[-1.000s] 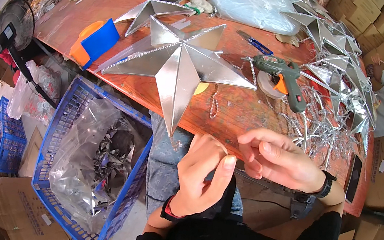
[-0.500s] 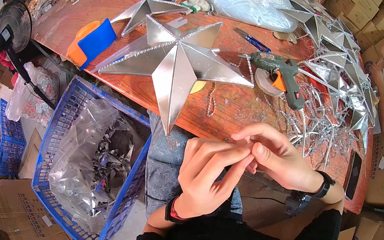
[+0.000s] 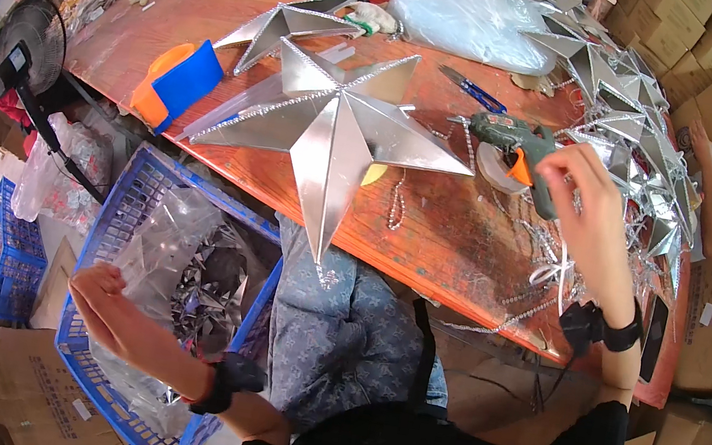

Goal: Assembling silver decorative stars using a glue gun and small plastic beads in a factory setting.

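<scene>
Large silver star: We found it (image 3: 332, 139) on the red-brown table (image 3: 430, 225), ridged face up, with its lowest point projecting past the near edge; we judged it was set there for easy reach of both hands.
Glue gun: It (image 3: 505, 134) lay on its side over a white roll (image 3: 497, 168), nozzle toward the star; we took this as a placing for ready right-hand use.
Silver trim: We noted a tangle (image 3: 558, 269) at the right, with one strand hanging along the table edge; it was probably kept there to leave the star accessible.
Blue crate: It (image 3: 104, 243) stood below the table at the left, holding a clear bag (image 3: 180, 218) and small shiny pieces.
Right hand: We observed it (image 3: 594, 218) raised, wrist bent, fingers curled toward the star and overlapping the gun's handle in view; we could not tell whether they touched or gripped it.
Left hand: It (image 3: 125, 326) hung over the crate, forearm angled outward, fingers bunched close together; we could not tell whether anything was pinched between them.
</scene>
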{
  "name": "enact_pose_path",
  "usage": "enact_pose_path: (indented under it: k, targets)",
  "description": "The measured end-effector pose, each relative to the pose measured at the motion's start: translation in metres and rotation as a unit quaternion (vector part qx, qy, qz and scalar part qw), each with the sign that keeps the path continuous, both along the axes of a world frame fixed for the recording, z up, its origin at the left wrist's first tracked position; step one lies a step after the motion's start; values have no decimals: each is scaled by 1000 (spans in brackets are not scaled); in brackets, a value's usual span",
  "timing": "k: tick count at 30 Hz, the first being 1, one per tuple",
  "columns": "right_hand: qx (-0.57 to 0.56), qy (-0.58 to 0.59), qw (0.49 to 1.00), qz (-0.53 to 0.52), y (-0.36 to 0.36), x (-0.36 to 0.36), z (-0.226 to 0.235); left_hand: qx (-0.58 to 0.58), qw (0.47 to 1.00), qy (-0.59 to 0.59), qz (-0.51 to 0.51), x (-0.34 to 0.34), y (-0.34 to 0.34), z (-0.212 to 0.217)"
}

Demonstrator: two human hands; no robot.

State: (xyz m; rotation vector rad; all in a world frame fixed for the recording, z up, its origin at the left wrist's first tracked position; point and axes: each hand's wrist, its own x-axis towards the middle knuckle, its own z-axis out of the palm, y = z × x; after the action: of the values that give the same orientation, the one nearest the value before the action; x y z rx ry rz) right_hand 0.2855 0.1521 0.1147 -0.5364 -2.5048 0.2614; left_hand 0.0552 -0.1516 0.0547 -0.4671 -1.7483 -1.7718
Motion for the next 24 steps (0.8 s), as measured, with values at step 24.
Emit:
enact_pose_path:
  k: [24]
  targets:
    - [-358,36,921,-151,28,49,17,-101,859,-212,-456,50,48,-46]
